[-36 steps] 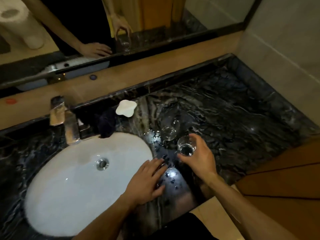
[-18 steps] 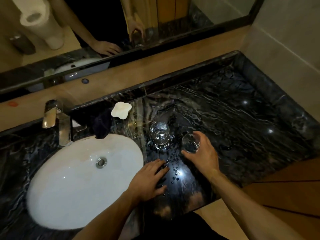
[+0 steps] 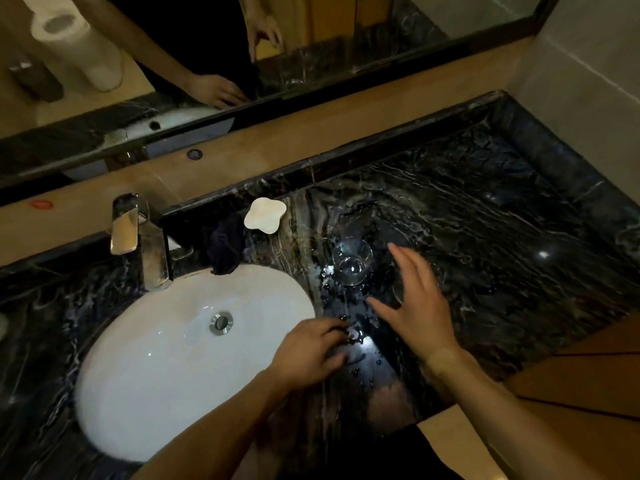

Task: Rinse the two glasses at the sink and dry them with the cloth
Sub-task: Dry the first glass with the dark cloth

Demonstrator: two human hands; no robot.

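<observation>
Two empty hands, fingers spread, over wet black marble counter beside white sink.

The left hand rests flat on the wet counter beside the sink — the right hand, fingers spread, hovers near a glass.

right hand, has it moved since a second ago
Yes. The right hand has let go of the second glass, opened, and now hovers spread just right of the glass standing on the counter.
</observation>
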